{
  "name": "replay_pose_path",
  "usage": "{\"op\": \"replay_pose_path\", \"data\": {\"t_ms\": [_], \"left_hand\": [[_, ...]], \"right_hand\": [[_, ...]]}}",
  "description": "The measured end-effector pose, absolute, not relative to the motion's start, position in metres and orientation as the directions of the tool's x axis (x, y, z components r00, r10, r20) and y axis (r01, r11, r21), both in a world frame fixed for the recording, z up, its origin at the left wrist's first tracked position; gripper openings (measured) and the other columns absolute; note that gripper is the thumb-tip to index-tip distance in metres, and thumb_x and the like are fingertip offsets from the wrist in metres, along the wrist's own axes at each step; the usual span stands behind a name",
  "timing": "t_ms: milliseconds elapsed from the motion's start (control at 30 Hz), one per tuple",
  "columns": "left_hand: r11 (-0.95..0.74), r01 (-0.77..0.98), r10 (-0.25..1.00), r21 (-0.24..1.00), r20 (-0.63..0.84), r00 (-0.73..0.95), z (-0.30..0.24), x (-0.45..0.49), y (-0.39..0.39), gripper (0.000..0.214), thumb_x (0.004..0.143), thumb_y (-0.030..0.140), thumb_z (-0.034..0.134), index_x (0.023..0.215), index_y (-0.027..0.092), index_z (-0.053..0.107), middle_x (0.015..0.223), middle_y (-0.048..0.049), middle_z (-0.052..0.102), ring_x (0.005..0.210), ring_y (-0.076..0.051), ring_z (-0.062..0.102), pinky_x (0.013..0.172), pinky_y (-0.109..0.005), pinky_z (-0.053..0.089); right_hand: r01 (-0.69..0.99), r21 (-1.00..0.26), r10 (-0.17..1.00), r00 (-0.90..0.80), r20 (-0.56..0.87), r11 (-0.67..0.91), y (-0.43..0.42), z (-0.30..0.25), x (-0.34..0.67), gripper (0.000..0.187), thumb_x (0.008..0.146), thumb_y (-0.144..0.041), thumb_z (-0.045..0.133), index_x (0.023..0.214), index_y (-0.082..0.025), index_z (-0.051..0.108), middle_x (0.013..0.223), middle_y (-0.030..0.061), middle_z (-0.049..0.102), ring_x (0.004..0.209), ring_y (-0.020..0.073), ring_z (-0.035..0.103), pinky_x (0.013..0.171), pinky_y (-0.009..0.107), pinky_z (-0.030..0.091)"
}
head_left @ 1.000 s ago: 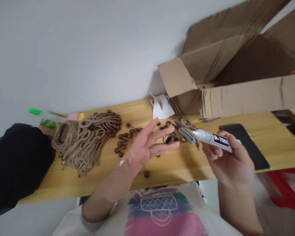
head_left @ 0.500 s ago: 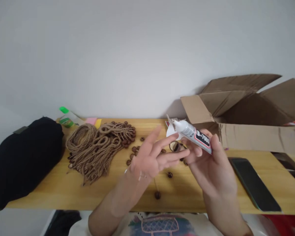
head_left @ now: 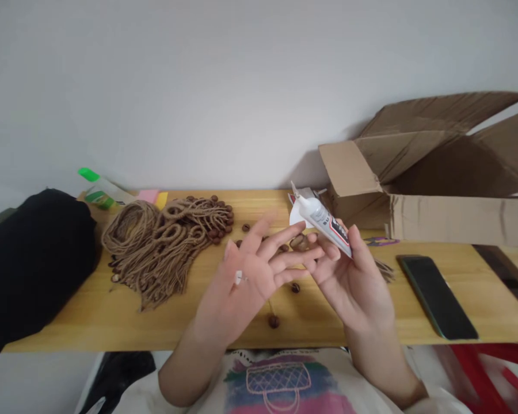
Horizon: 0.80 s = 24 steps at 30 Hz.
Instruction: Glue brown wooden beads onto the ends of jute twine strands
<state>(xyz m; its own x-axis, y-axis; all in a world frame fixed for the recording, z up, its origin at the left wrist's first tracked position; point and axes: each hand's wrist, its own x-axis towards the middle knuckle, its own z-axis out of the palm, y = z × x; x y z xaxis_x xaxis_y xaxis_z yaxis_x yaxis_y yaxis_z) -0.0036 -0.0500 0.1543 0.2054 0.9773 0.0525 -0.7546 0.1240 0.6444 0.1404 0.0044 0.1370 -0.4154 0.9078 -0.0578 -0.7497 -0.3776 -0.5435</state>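
Observation:
My left hand (head_left: 252, 276) is turned palm up with its fingers spread. A small white piece (head_left: 239, 278), perhaps a cap, lies on that palm. In my right hand (head_left: 354, 282) is a glue tube (head_left: 323, 222), gripped between thumb and fingers, its thin nozzle pointing up and to the left. The left fingertips reach close to the right fingers beneath the tube; whether they touch I cannot tell. Below the hands, on the wooden table (head_left: 155, 333), lie dark brown beads (head_left: 274, 321), several partly hidden behind the left fingers.
Left of my hands lies a pile of brown cords (head_left: 168, 247) with beaded ends. A black bundle (head_left: 34, 264) fills the far left, near a green-capped bottle (head_left: 106, 190). An open cardboard box (head_left: 449, 218) stands at right, behind a phone (head_left: 438, 296). White paper (head_left: 297, 217) lies near the back.
The left palm has turned further up, showing the small white piece more clearly. The right hand still holds the tube, now tilted more steeply. The whole view has shifted slightly.

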Motion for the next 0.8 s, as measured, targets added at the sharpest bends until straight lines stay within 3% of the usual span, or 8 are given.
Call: {"op": "replay_pose_path", "data": {"t_ms": [500, 800], "left_hand": [[0.224, -0.820, 0.967, 0.526, -0.016, 0.254, 0.151, 0.002, -0.041, 0.069, 0.092, 0.062, 0.023, 0.146, 0.019, 0.020, 0.144, -0.0157, 0.043, 0.132, -0.032, 0.042, 0.112, -0.050, 0.023], [0.300, -0.819, 0.950, 0.490, -0.079, 0.301, 0.155, 0.005, -0.041, 0.071, 0.091, 0.063, 0.022, 0.147, 0.019, 0.020, 0.143, -0.0133, 0.045, 0.137, -0.027, 0.035, 0.116, -0.046, 0.018]], "right_hand": [[-0.761, -0.517, 0.911, -0.400, -0.102, -0.392, 0.011, 0.128, 0.150, 0.014, 0.086, -0.035, 0.062, 0.086, -0.022, 0.059, 0.060, -0.0059, 0.050, 0.078, 0.0092, 0.061, 0.077, 0.021, 0.054], [-0.743, -0.639, 0.977, -0.197, -0.080, -0.202, 0.011, 0.131, 0.158, 0.013, 0.086, -0.036, 0.063, 0.085, -0.023, 0.064, 0.058, -0.0046, 0.050, 0.068, 0.0091, 0.057, 0.072, 0.020, 0.051]]}}
